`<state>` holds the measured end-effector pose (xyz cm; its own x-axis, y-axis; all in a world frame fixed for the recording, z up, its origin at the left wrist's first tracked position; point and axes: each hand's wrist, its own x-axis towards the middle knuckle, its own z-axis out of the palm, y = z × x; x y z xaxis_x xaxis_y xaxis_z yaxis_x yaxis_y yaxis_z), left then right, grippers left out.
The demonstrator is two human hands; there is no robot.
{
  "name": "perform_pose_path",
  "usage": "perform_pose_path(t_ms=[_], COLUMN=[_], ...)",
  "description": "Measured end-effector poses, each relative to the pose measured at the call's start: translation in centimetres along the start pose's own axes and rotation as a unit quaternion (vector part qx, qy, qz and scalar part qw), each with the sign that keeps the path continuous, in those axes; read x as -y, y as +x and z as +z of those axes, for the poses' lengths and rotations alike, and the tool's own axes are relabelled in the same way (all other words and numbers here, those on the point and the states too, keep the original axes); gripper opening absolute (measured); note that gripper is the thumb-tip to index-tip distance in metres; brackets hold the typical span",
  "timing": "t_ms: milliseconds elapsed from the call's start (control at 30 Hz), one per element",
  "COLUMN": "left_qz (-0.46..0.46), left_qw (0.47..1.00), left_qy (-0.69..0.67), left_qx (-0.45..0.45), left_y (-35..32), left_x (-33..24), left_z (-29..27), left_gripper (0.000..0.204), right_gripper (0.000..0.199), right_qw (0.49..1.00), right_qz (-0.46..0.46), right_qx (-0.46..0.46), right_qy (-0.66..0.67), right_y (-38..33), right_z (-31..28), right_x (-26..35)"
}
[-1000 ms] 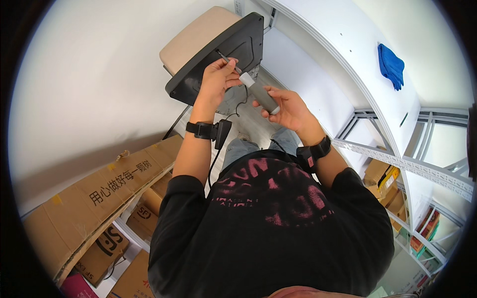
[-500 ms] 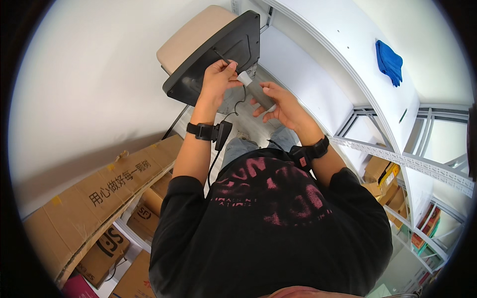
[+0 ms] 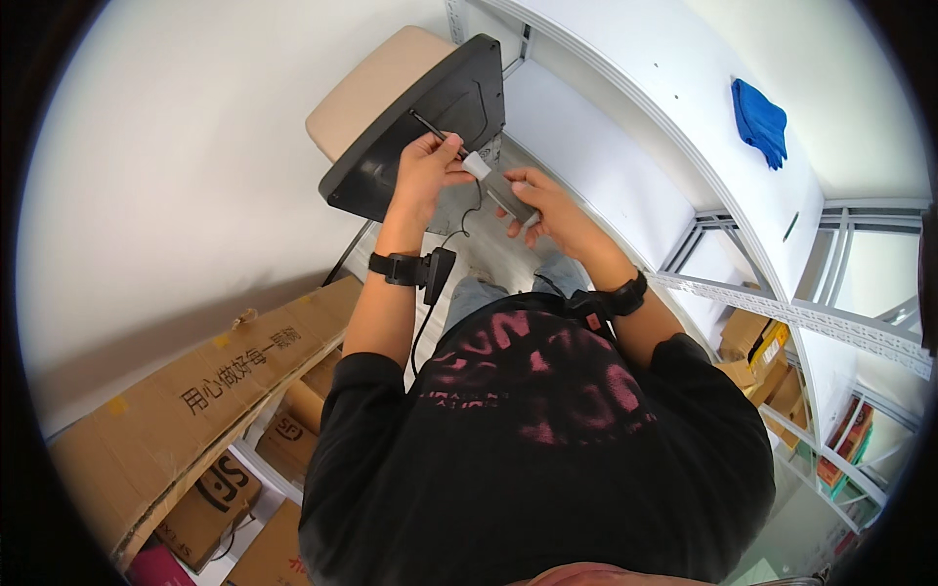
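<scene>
My left hand (image 3: 426, 172) pinches a thin dark rod-like tool (image 3: 430, 127), its tip against the back of a black chair seat shell (image 3: 422, 117) that has a beige cushion (image 3: 376, 83) behind it. My right hand (image 3: 547, 205) grips a small grey oblong device (image 3: 510, 200) with a white end piece (image 3: 477, 164) that touches the left fingers. A thin black cable (image 3: 467, 220) hangs down from between the hands. Both wrists wear black bands with small black units.
A white shelf rack (image 3: 684, 146) curves along the right, with a blue cloth (image 3: 760, 122) lying on top. Brown cardboard boxes (image 3: 195, 410) sit at lower left and more boxes (image 3: 747, 347) under the rack at right. White wall at left.
Both hands have shifted slightly left and closer together. The right hand brought the grey device up until its white end meets the left fingers.
</scene>
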<state>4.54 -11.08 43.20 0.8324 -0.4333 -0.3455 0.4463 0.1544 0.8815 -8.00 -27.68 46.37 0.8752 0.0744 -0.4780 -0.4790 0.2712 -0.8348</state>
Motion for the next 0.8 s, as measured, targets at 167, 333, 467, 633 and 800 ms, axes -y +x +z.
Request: perform_pose_path(t_ms=[167, 333, 467, 633, 800], left_qz=[-0.012, -0.022, -0.013, -0.013, -0.014], left_qw=[0.999, 0.998, 1.000, 0.999, 0.999], left_qy=[-0.028, 0.056, 0.019, -0.025, 0.042], left_qx=[0.016, 0.009, 0.018, 0.022, -0.013], left_y=[-0.4, -0.8, -0.7, -0.9, -0.7], left_x=[-0.5, -0.8, -0.2, -0.4, -0.8], left_z=[0.1, 0.0, -0.2, 0.0, -0.2], left_gripper=[0.020, 0.020, 0.019, 0.020, 0.019], right_gripper=[0.046, 0.047, 0.048, 0.051, 0.051], right_qw=[0.993, 0.951, 1.000, 0.995, 0.989], right_qz=[-0.070, -0.145, -0.009, 0.046, -0.075], right_qx=[-0.007, -0.064, 0.003, 0.044, -0.011], right_qy=[-0.098, -0.265, -0.022, 0.077, -0.130], right_y=[0.3, 0.5, 0.3, 0.0, 0.4], right_z=[-0.2, 0.3, 0.6, 0.2, 0.5], right_x=[-0.9, -1.7, -0.3, 0.2, -1.1])
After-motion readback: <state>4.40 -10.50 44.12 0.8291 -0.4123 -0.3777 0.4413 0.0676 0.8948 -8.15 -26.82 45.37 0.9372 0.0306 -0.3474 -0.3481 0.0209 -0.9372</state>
